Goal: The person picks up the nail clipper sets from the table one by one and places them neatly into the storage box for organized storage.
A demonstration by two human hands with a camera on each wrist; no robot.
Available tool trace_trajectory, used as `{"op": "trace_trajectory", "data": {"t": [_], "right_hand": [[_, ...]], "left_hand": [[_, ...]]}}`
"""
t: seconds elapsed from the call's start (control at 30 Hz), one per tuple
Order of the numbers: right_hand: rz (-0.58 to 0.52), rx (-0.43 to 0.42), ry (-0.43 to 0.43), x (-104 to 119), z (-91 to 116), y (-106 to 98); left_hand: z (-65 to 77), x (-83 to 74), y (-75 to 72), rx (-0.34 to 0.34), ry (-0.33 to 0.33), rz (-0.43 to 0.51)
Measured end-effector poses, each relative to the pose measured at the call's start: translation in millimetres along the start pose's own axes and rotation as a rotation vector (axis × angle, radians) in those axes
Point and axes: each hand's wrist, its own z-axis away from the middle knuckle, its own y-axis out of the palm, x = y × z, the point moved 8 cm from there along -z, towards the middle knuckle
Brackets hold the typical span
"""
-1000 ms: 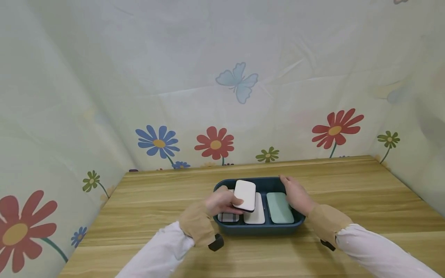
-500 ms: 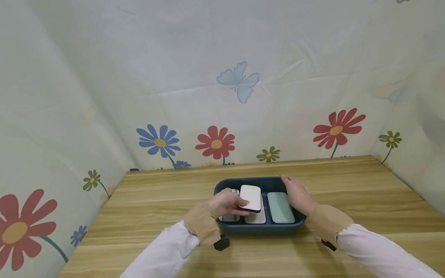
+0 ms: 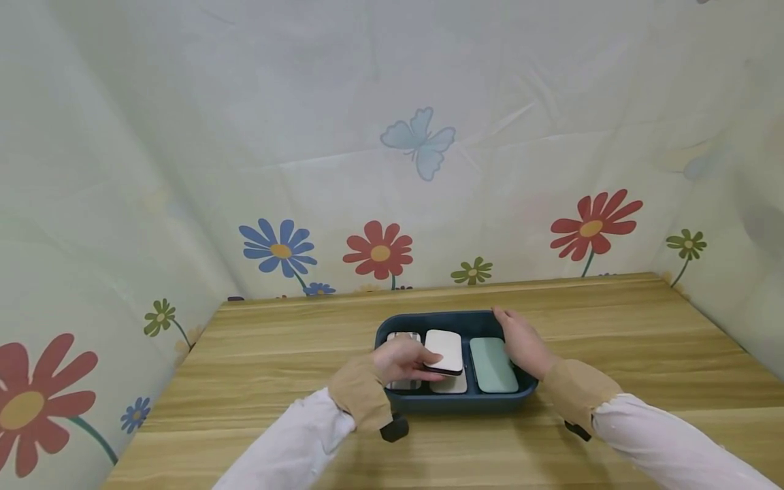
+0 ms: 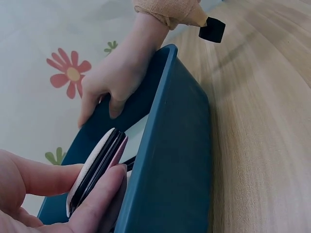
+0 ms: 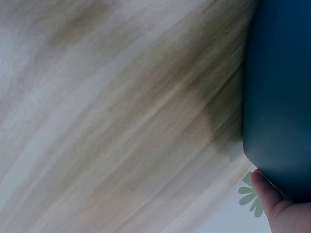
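Observation:
A dark blue oval-ended bin [image 3: 456,406] stands on the table. Above its middle section, my left hand [image 3: 401,358] pinches a flat white rounded case [image 3: 444,347] between thumb and fingers. In the left wrist view this case [image 4: 92,170] shows a textured white face, a black edge band and a pinkish other side. Directly beneath it lies another white flat case [image 3: 450,386], mostly covered. On the left is a plaid flat case [image 3: 404,384], partly behind my hand; a mint-green one [image 3: 493,365] lies at right. My right hand [image 3: 528,345] grips the bin's far right rim.
The bin rests on a wood-grain table [image 3: 294,333]. A pale flower-printed cloth [image 3: 306,170] hangs behind and on both sides. Each wrist wears a tan wrap with a small black piece [image 3: 394,428] beneath it.
My left hand has carried the white case slightly right and down, from between the plaid and lower white cases to over the lower white one. My right hand has stayed on the rim.

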Motion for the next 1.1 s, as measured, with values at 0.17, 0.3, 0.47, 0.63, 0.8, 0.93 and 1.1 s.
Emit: {"op": "trace_trajectory", "data": {"t": [0.17,0.3,0.47,0.63,0.8,0.93,1.1], "right_hand": [[-0.006,0.009,0.008,-1,-1,1],[-0.01,0.013,0.014,-2,-1,2],[-0.012,0.023,0.028,-3,-1,3],[-0.017,0.027,0.027,-3,-1,4],[-0.017,0.028,0.026,-3,-1,4],[-0.015,0.02,0.024,-3,-2,3],[-0.005,0.012,0.017,-2,-1,2]], "left_hand": [[2.2,-1.5,1.4,-0.017,0.016,-0.015],[5.8,-4.6,4.6,-0.022,0.041,-0.059],[11.8,-8.9,10.0,-0.023,0.059,-0.142],[14.3,-13.0,13.0,-0.039,0.096,-0.292],[13.7,-15.2,12.4,-0.069,0.123,-0.423],[14.8,-18.7,10.5,-0.1,0.127,-0.548],[15.1,-22.7,7.3,-0.118,0.142,-0.616]]}}
